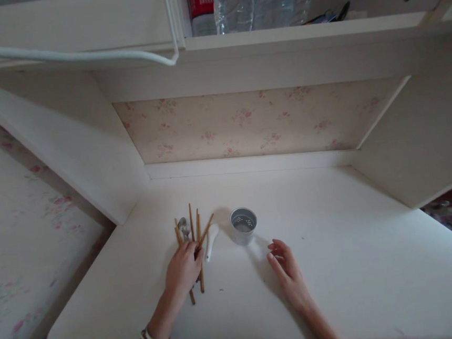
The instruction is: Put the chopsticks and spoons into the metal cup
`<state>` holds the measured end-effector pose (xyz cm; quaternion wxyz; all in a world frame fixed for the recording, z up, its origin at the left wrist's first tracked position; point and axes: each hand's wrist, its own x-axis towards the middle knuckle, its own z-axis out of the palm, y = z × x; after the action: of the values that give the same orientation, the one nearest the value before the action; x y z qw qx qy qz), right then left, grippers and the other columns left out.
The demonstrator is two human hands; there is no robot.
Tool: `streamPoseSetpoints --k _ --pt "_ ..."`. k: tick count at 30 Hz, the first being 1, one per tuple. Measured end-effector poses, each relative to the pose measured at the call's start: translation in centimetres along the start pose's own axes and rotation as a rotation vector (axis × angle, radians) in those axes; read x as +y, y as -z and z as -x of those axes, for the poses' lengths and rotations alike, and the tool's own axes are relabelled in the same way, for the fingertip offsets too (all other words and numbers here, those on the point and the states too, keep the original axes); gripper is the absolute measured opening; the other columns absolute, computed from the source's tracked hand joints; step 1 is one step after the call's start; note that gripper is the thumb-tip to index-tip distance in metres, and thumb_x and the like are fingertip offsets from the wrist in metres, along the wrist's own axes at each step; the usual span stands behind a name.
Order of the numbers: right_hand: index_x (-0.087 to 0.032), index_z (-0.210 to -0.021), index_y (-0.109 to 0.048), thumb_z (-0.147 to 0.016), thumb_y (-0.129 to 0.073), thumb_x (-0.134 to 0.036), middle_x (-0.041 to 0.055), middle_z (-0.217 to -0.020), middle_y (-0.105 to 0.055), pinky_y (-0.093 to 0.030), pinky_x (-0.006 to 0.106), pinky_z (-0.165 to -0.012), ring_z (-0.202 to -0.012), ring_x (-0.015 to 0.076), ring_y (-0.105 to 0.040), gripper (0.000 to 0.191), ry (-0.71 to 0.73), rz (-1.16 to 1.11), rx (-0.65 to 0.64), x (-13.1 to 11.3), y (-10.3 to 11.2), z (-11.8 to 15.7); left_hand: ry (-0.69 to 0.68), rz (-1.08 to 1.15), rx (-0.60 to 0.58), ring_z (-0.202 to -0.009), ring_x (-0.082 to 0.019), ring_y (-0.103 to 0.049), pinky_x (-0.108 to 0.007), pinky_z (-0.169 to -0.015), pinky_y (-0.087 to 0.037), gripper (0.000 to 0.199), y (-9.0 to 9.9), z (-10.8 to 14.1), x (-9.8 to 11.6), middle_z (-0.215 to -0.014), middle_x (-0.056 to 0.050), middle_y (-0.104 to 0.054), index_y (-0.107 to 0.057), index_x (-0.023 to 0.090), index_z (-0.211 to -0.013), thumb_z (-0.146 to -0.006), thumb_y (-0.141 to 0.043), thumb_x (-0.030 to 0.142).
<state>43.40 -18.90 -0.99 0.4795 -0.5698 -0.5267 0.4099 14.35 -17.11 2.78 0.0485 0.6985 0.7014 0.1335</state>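
Note:
My left hand point(184, 265) is over a loose bunch of wooden chopsticks point(197, 224), its fingers closed around some of them; the palm hides the middle of the bunch. A metal spoon point(183, 226) lies among the chopsticks, its handle running under my fingers. Just right of the bunch rests a white spoon point(211, 240), apart from my hand. A small grey metal cup point(243, 237) with holes in its bottom stands upright on the white desk point(338, 275). My right hand point(286, 266) hovers to the right of the cup with nothing in it, thumb and loosely bent fingers apart.
White side panels point(69, 141) border the desk on both sides, and a floral back wall point(241, 123) stands behind it. Overhead, a shelf point(301, 32) holds plastic bottles point(274, 1). A white cable point(81, 55) hangs across the upper left.

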Motion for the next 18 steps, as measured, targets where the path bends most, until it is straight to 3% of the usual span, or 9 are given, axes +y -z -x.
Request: streamPoseSetpoints --k 7,11,14,18 --pt "-0.025 -0.117 -0.051 -0.087 -0.054 -0.053 0.0084 -0.108 -0.061 -0.05 0.039 -0.085 -0.097 0.0243 -0.059 0.041 -0.009 -0.028 0.097 -0.4 -0.7 0.1 0.116 -0.079 -0.094 -0.081 -0.024 -0.069 -0.03 -0.07 -0.045 0.031 0.1 -0.7 0.3 -0.089 -0.011 -0.071 -0.062 0.017 -0.088 -0.094 -0.037 0.034" --pt "-0.025 -0.115 -0.051 -0.086 -0.057 -0.05 0.0087 -0.107 -0.061 -0.052 0.04 -0.081 -0.095 0.0246 -0.061 0.039 0.002 -0.068 0.09 -0.7 -1.6 -0.2 0.122 0.04 -0.122 -0.083 -0.024 -0.068 -0.031 -0.071 -0.044 0.032 0.4 -1.0 -0.1 -0.091 -0.013 -0.07 -0.062 0.017 -0.087 -0.094 -0.034 0.031" --pt "-0.026 -0.121 -0.046 -0.081 -0.065 -0.046 0.01 -0.121 -0.056 -0.052 0.043 -0.086 -0.103 0.0254 -0.059 0.048 0.074 -0.043 0.063 -1.2 -2.7 -1.3 0.162 0.252 -0.1 -0.082 -0.023 -0.066 -0.031 -0.07 -0.044 0.031 1.3 -1.0 -0.3 -0.088 -0.011 -0.069 -0.062 0.017 -0.091 -0.093 -0.035 0.033" --pt "-0.026 -0.134 -0.037 -0.07 -0.076 -0.042 0.0117 -0.135 -0.047 -0.045 0.047 -0.099 -0.121 0.028 -0.05 0.077 0.155 -0.004 0.029 -2.1 -4.6 -3.8 0.2 0.874 -0.162 -0.066 -0.017 -0.061 -0.027 -0.063 -0.045 0.037 4.2 -0.8 0.5 -0.073 -0.003 -0.063 -0.06 0.016 -0.103 -0.087 -0.048 0.047"
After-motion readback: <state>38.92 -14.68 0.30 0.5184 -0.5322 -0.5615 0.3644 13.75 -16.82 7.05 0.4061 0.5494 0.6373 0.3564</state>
